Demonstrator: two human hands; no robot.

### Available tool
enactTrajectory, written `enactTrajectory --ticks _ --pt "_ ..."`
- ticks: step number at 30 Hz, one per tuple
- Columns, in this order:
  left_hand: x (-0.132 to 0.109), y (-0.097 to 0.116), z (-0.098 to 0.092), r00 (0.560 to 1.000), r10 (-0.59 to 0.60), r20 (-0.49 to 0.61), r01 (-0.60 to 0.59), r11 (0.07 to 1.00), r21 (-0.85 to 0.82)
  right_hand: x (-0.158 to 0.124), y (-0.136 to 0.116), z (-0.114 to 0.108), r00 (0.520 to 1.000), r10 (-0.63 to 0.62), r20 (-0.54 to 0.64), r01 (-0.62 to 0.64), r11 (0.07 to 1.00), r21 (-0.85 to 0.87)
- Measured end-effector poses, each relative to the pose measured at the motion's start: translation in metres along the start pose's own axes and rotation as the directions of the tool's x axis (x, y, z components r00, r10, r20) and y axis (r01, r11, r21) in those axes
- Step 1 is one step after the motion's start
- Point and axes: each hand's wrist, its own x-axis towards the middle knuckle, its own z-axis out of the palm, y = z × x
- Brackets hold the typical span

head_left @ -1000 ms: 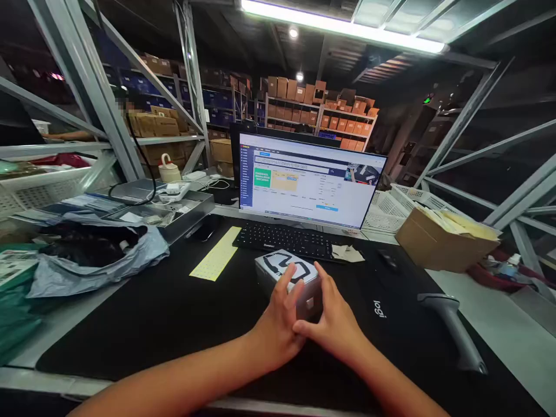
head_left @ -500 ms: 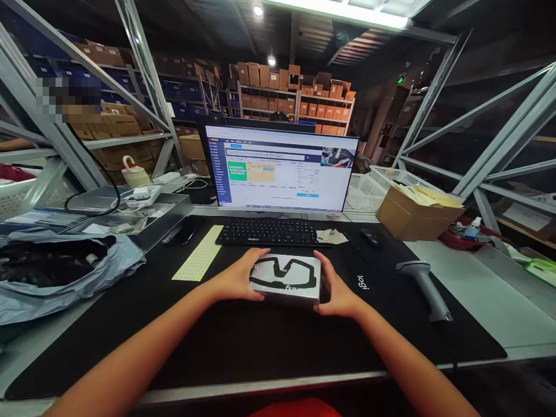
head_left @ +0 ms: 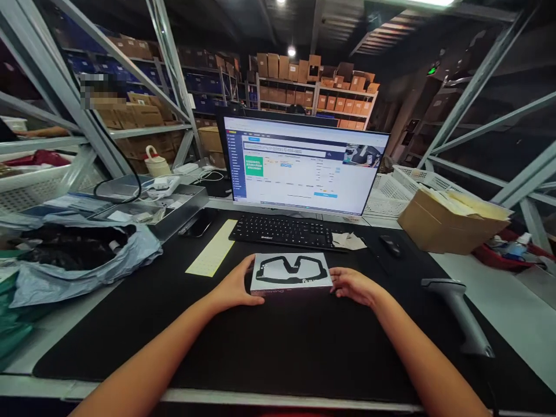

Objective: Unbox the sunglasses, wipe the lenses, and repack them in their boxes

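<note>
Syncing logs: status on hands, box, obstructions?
Left hand on box, left end; right hand at right end, contact unclear. Printed side up. Keyboard beyond, not between hands.

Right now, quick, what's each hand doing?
Left hand: holding the left end of the white box.
Right hand: loosely curled at its right end; whether it grips cannot be told.

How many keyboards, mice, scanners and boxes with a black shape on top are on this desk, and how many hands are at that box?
Keyboard: 1
Mouse: 1
Scanner: 1
Box with black shape: 1
Left hand and right hand: 2
Total: 6
</note>
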Motion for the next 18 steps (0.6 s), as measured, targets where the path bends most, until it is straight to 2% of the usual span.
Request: enactTrajectory --ticks 3,9,18 --pt "0.002 0.001 0.009 0.998 -0.016 -0.053 0.010 0.994 -0.106 0.005 0.010 0.004 0.996 0.053 -0.071 -0.049 0.997 0.056" --pt "0.005 -0.006 0.022 0.983 -0.091 -0.162 0.041 0.957 -0.288 0.006 0.016 0.015 0.986 0.130 -0.105 -0.117 0.985 0.123" --pt "0.005 -0.006 0.028 0.956 -0.143 -0.258 0.061 0.951 -0.305 0.016 0.010 0.027 0.972 0.070 -0.224 -0.027 0.981 0.191"
